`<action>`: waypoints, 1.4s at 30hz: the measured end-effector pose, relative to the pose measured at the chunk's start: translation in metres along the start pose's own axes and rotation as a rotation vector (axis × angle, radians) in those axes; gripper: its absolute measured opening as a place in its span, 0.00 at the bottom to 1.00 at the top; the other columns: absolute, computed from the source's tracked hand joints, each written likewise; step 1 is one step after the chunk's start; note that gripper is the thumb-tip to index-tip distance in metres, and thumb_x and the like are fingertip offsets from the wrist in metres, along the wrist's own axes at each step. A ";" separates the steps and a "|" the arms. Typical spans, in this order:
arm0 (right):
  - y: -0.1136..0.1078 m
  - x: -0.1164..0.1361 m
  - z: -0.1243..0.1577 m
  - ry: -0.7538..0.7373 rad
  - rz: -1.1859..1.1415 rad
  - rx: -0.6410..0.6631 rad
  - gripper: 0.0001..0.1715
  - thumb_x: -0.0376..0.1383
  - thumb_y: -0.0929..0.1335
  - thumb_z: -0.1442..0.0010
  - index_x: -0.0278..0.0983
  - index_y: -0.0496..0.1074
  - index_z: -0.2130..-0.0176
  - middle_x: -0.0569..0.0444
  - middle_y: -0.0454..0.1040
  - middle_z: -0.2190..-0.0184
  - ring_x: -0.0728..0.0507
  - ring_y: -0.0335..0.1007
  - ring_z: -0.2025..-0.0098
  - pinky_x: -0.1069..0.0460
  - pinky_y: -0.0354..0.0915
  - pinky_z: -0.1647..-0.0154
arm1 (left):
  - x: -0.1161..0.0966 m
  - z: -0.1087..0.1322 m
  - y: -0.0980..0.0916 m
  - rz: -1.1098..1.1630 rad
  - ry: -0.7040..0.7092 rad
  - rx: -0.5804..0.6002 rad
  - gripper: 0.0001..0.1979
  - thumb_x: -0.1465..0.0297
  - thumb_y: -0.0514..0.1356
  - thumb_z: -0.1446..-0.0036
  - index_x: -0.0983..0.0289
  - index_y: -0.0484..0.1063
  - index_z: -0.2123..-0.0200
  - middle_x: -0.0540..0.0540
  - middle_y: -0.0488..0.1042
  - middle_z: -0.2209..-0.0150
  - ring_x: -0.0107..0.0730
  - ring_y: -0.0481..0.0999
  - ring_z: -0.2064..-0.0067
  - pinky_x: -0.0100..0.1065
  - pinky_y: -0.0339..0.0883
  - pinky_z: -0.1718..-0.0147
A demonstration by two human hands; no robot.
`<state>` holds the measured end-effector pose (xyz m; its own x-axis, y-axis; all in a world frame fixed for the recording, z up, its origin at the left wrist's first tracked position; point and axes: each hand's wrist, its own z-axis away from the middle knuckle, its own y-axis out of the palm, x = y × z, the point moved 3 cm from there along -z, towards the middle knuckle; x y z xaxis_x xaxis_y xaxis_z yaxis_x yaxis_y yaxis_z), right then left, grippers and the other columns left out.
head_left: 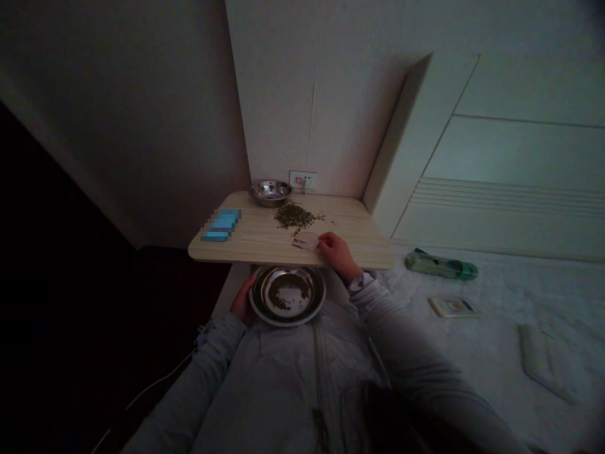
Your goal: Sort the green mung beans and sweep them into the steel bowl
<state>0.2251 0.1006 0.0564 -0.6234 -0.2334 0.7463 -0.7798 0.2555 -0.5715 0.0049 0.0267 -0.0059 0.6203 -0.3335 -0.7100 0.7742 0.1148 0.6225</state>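
Observation:
My left hand (242,301) grips the rim of a steel bowl (259,311) held just below the near edge of a small wooden table (352,243). Small green grains lie inside the bowl. My right hand (334,250) rests on the table and holds a small flat round piece (307,239) against the tabletop, with a few grains beside it. A pile of green grains (293,216) lies farther back on the table.
A second steel bowl (270,192) stands at the table's back edge, under a wall socket (303,180). A blurred blue object (221,225) lies at the table's left. On the bed to the right lie a green bottle (440,265), a small box (454,307) and a remote (543,361).

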 end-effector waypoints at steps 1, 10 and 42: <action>0.000 0.000 -0.001 0.000 -0.004 0.001 0.10 0.35 0.60 0.54 0.35 0.66 0.70 0.55 0.69 0.75 0.50 0.63 0.73 0.54 0.59 0.69 | 0.000 0.000 0.000 -0.001 0.001 -0.003 0.15 0.68 0.48 0.50 0.67 0.72 0.67 0.54 0.76 0.71 0.35 0.71 0.60 0.34 0.59 0.55; 0.001 -0.007 -0.009 0.012 -0.001 0.013 0.10 0.35 0.60 0.54 0.35 0.66 0.70 0.56 0.69 0.76 0.50 0.63 0.73 0.54 0.59 0.69 | 0.000 0.001 0.001 0.010 -0.005 -0.002 0.15 0.67 0.49 0.50 0.67 0.72 0.67 0.54 0.76 0.70 0.35 0.71 0.59 0.34 0.59 0.56; 0.015 0.001 -0.012 -0.028 0.003 0.109 0.10 0.34 0.59 0.52 0.36 0.65 0.67 0.55 0.71 0.75 0.51 0.64 0.73 0.55 0.58 0.69 | 0.000 0.002 0.002 0.017 -0.027 0.003 0.15 0.67 0.49 0.50 0.67 0.72 0.68 0.55 0.76 0.68 0.36 0.70 0.57 0.34 0.59 0.55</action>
<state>0.2135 0.1153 0.0525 -0.6259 -0.2589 0.7357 -0.7786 0.1529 -0.6086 0.0058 0.0253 -0.0037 0.6293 -0.3569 -0.6903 0.7634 0.1180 0.6350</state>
